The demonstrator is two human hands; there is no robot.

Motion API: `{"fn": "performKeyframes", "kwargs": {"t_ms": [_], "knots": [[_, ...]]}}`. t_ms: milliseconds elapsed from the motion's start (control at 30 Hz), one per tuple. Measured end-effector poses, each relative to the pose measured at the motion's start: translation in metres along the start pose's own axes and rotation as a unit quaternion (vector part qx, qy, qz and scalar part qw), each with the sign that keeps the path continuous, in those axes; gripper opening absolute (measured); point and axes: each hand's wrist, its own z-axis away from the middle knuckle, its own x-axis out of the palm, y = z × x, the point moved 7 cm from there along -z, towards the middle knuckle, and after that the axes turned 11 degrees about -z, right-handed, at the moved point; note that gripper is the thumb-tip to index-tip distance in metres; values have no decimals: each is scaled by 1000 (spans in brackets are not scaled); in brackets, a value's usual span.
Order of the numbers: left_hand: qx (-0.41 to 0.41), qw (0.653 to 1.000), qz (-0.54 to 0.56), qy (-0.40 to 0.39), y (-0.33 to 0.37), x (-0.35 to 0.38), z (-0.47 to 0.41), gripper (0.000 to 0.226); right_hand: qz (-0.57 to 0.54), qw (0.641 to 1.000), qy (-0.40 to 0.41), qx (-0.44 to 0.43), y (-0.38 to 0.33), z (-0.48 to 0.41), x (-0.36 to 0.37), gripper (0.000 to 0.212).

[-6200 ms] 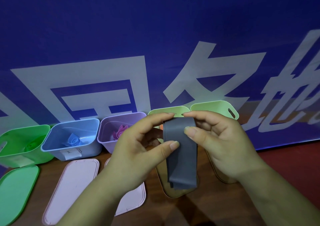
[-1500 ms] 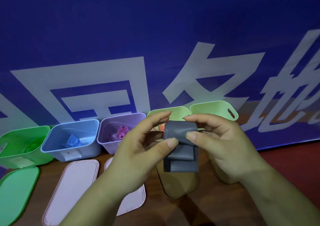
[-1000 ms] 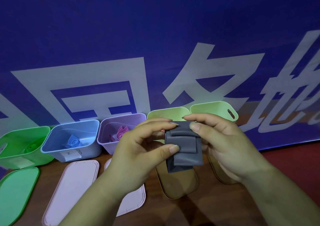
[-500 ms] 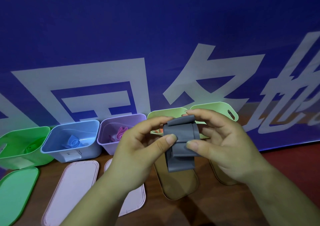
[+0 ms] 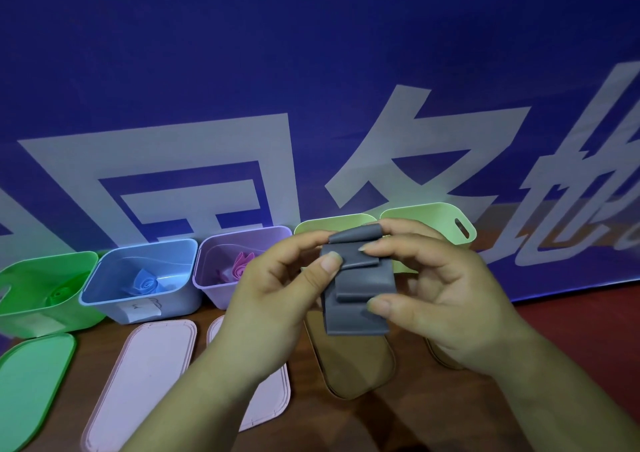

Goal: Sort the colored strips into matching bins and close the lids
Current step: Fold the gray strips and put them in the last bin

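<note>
A grey strip [image 5: 360, 285], folded into a short stack, is held in the air in front of the bins. My left hand [image 5: 277, 299] pinches its upper left corner between thumb and forefinger. My right hand [image 5: 440, 295] grips its top fold and right edge. Behind stand a green bin [image 5: 20, 299] with a green roll, a blue bin [image 5: 180, 292] with a blue roll [image 5: 145, 283], a purple bin [image 5: 211, 288] with a pink strip [image 5: 240, 266], and two pale green bins [image 5: 433, 212], partly hidden by my hands.
Lids lie flat on the brown table in front of the bins: a green lid [image 5: 31, 385], two pink lids [image 5: 138, 382], a tan lid [image 5: 356, 361] and another mostly hidden under my right hand. A blue banner with white characters stands right behind the bins.
The long grey strip has been folded over itself step by step into a short stack. My hands stayed in place in front of the pale green bins.
</note>
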Motion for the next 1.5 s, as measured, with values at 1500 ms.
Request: {"fn": "performKeyframes", "kwargs": {"t_ms": [1500], "knots": [[-32, 999, 35, 22, -10, -8, 8, 30, 10, 996, 74, 57, 14, 0, -2, 57]]}}
